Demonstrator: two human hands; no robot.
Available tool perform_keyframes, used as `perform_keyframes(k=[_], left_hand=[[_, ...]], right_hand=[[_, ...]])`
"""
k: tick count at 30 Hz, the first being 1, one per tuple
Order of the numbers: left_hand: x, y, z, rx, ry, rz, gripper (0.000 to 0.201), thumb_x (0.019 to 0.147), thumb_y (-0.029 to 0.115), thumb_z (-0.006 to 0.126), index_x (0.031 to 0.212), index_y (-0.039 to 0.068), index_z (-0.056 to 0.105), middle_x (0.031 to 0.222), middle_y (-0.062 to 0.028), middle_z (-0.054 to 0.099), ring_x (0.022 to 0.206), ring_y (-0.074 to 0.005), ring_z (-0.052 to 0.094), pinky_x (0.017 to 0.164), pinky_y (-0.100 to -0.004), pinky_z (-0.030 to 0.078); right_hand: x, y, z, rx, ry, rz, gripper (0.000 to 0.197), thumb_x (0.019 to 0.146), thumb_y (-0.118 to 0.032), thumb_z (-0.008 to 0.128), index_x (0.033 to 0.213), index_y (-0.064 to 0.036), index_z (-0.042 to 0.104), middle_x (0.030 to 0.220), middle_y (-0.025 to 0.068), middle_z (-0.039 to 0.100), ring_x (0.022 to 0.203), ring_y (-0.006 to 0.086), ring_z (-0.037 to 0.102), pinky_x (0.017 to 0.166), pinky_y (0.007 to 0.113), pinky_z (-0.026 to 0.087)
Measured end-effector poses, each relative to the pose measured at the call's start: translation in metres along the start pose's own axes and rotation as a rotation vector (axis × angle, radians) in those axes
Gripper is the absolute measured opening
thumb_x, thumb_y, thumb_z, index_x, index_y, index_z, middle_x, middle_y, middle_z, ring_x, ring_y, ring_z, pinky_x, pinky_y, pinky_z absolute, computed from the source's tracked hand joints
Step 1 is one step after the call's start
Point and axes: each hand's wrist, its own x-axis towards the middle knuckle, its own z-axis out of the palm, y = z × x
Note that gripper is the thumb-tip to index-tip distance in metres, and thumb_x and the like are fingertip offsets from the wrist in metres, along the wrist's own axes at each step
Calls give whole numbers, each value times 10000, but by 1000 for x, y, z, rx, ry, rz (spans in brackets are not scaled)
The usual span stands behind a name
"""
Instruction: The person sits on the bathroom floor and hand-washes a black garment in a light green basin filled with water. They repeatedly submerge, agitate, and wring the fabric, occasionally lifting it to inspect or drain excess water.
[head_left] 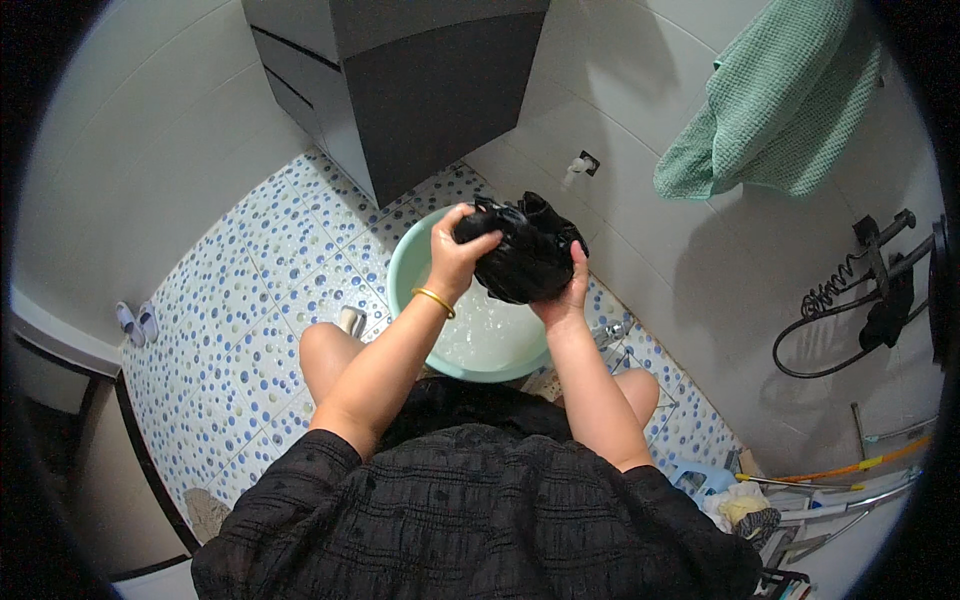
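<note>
A bunched-up wet black cloth (525,255) is held between my two hands, above a pale green basin (404,262). My left hand (457,250) grips its left side, thumb pressed across the front; a gold bangle (434,301) circles that wrist. From below and to the right, my right hand (568,295) holds the cloth, its thumb up along the edge. Cloudy, bubbly water (485,332) lies in the basin. The kind of garment cannot be made out, and most of my fingers are hidden behind it.
A dark cabinet (435,100) stands beyond the basin. On the right wall are a small tap (583,165), a green towel (780,100) and a coiled hose (830,300). Slippers (137,323) lie far left on the dotted tile floor (260,290). Poles (850,485) and cloths (742,505) crowd the lower right.
</note>
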Motion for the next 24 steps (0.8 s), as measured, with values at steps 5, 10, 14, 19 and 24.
perform_keyframes(k=[5,10,14,19,24], left_hand=[[-12,-10,0,95,113,-178,247,675,203,706,720,-4,580,673,-14,571,619,-83,501,590,-227,418],[-4,-26,-13,-32,163,-503,152,676,113,614,731,-25,586,684,-46,579,602,-123,529,576,-252,433],[4,-29,-15,-18,132,-574,135,663,72,559,745,-34,580,683,-70,578,606,-148,547,558,-282,449],[11,-31,-15,-76,119,-586,156,691,74,580,776,-56,565,705,-76,579,593,-154,551,549,-282,447],[14,-30,-14,-21,74,-587,128,700,67,578,763,-44,573,704,-69,581,590,-141,548,532,-278,439]], right_hand=[[4,-6,-12,-254,109,-83,421,667,-133,568,1067,-15,510,996,97,574,901,234,557,820,351,441],[0,-5,3,-651,40,-219,447,602,-54,613,1034,13,518,947,83,578,832,196,569,762,307,457],[0,-5,11,-780,-114,-253,493,587,-86,643,1048,21,508,967,84,574,865,190,562,797,306,437],[1,-7,20,-1019,-170,-313,502,588,-122,655,1042,31,505,963,87,574,876,190,556,810,306,423],[4,-9,16,-1040,-191,-323,478,590,-159,668,1005,34,530,928,89,585,856,186,560,793,303,428]])
